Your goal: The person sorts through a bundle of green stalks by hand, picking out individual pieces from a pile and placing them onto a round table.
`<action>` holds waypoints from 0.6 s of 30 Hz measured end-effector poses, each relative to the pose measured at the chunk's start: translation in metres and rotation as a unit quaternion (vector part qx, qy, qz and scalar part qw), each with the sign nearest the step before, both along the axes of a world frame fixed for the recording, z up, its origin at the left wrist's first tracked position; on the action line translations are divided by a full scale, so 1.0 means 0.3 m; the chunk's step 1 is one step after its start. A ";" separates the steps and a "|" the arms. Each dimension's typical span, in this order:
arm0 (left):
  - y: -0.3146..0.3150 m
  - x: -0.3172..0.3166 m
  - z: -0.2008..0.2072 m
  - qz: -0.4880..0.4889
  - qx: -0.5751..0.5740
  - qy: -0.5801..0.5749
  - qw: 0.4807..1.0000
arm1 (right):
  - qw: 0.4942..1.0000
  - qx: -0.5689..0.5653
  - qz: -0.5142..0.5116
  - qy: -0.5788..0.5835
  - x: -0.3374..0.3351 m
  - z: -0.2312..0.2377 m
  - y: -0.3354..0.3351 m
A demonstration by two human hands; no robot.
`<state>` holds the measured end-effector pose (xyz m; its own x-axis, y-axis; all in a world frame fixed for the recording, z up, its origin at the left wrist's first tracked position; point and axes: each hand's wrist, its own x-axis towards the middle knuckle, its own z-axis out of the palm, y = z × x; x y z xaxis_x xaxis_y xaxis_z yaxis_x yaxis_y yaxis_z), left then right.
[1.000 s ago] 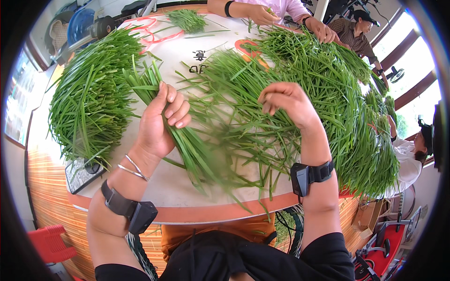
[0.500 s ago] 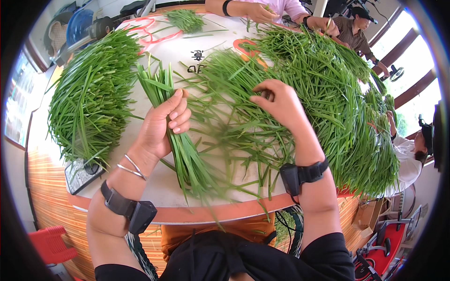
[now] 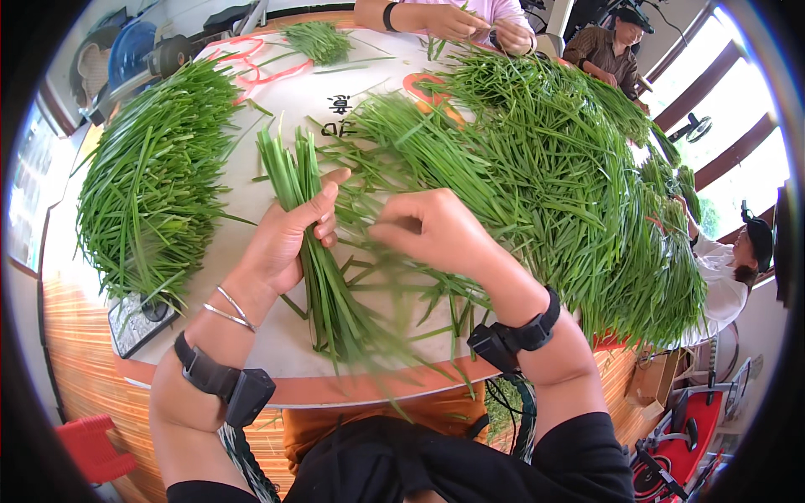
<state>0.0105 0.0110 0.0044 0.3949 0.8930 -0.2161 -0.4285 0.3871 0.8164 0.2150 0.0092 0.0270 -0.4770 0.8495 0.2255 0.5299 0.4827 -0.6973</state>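
Note:
My left hand (image 3: 293,230) is wrapped round an upright, slightly tilted bunch of green chives (image 3: 323,281), its cut ends above the fist and its leaves fanning out toward me. To its right hovers my right hand (image 3: 436,230), fingers bent and pinched together just beside the bunch. Motion smears its fingertips, and green streaks lie beneath them, so anything in the pinch cannot be made out. Loose chives (image 3: 428,155) lie strewn behind and under that hand.
Heaped chives stand in a big pile (image 3: 159,176) on the left and a larger one (image 3: 579,184) on the right. A small bundle (image 3: 317,44) sits at the far side. A phone-like flat device (image 3: 138,323) lies at the table's left edge. Several other people work around the table (image 3: 251,335).
My right hand has come left and nearer, from the loose chives to beside the held bunch. My left hand keeps its hold. The view has shifted slightly.

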 end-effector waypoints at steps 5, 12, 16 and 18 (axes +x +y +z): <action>0.010 -0.026 -0.026 0.013 -0.012 -0.060 0.998 | 0.996 -0.003 -0.026 0.083 -0.023 0.013 -0.014; -0.004 0.032 0.013 0.103 -0.040 -0.044 0.993 | 0.994 0.020 -0.060 0.085 -0.031 0.003 -0.024; 0.008 -0.003 -0.001 0.101 -0.012 -0.083 0.991 | 0.999 0.043 0.007 -0.003 -0.028 -0.007 -0.018; 0.022 -0.034 -0.028 0.036 0.026 -0.183 0.982 | 0.994 -0.024 0.079 -0.065 -0.008 0.011 -0.005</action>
